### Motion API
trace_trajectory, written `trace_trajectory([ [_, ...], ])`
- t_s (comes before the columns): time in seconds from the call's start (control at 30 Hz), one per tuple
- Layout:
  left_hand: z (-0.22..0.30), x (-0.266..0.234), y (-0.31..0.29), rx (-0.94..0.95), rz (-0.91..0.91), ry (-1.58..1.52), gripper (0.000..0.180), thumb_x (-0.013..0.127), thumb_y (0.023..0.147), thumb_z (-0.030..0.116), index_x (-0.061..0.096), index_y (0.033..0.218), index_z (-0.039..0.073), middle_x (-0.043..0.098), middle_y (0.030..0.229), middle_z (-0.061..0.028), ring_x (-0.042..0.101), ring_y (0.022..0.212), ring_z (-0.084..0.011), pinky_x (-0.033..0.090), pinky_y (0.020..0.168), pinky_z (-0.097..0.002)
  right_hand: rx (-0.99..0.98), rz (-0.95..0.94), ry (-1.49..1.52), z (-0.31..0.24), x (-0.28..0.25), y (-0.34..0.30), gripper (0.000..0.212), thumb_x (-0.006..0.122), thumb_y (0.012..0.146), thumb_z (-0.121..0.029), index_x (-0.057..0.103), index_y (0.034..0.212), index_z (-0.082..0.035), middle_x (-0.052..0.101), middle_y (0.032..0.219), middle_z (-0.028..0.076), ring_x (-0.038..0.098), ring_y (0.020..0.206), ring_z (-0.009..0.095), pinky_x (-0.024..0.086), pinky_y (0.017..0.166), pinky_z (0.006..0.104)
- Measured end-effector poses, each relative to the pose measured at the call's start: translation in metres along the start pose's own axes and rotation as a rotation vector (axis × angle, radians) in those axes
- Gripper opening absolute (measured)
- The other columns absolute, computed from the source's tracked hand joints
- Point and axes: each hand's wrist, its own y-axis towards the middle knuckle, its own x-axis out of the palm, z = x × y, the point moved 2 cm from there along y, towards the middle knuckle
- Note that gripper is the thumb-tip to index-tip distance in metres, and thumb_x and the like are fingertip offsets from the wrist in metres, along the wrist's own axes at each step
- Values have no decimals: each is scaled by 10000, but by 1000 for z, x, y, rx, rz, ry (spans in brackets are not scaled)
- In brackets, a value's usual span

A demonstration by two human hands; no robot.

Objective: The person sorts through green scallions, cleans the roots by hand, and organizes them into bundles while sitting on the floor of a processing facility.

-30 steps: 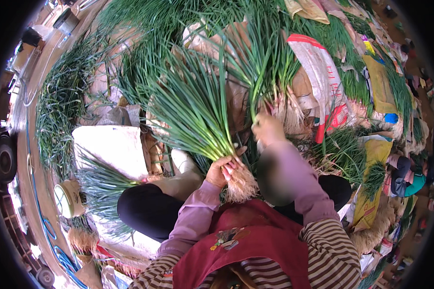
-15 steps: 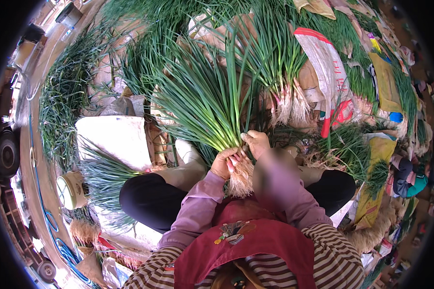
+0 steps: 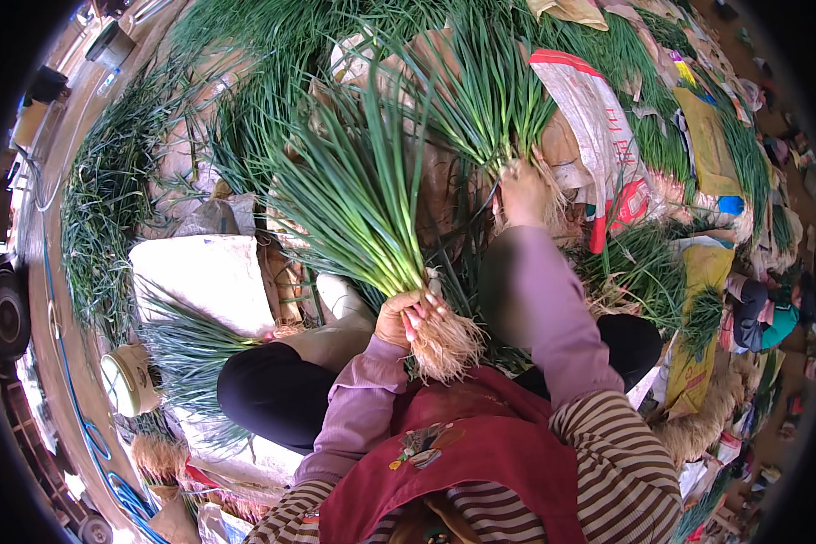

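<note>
My left hand (image 3: pixel 403 317) is closed round the lower stalks of a thick bunch of green onions (image 3: pixel 372 231). Its green leaves fan upward and to the left, and the pale roots hang out below my fist. My right hand (image 3: pixel 523 192) is stretched forward to a second heap of green onions (image 3: pixel 494 104). There its fingers are curled at the stalk bases, with the heap's roots partly hidden behind the hand. A gap separates my two hands.
A white padded sack (image 3: pixel 199 276) lies on the left beside more green onions (image 3: pixel 195 349) and a pale bucket (image 3: pixel 129 381). To the right are a red-and-white woven sack (image 3: pixel 589 118) and a yellow sack (image 3: pixel 698 317). A blue hose (image 3: pixel 95 440) runs along the far left.
My right hand has left the held bunch and reached forward to the other heap. My left hand keeps its grip, and the bunch has shifted slightly left and down.
</note>
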Motion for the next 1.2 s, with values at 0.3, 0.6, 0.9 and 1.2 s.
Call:
trace_trajectory([
  [0.3, 1, 10, 15, 51, 4, -31, 274, 602, 758, 181, 589, 905, -50, 610, 987, -211, 610, 813, -282, 503, 760, -378, -146, -483, 69, 0, -20, -46, 189, 599, 745, -220, 639, 812, -48, 631, 739, 170, 620, 666, 303, 491, 631, 397],
  [0.6, -6, 1, 12, -75, 123, -51, 268, 581, 759, 212, 602, 671, -41, 625, 784, -233, 616, 784, -345, 500, 779, -450, 222, -910, 710, -5, -10, -117, 443, 519, 888, -435, 632, 831, -11, 569, 675, 21, 463, 535, 79, 369, 508, 230],
  [0.9, -13, -6, 7, -162, 162, -34, 213, 603, 770, 149, 589, 684, -46, 636, 791, -166, 621, 764, -278, 506, 734, -364, 759, -634, 1143, -10, 42, -129, 155, 571, 812, -149, 622, 873, -15, 585, 685, 52, 479, 505, 99, 396, 463, 243],
  [1.2, -31, -39, 8, -150, 246, 79, 198, 614, 743, 132, 580, 638, -32, 628, 747, -166, 626, 757, -292, 490, 799, -358, -61, -600, 6, -1, 71, -146, 160, 508, 728, -115, 606, 736, 11, 599, 796, 261, 588, 818, 413, 466, 708, 445],
])
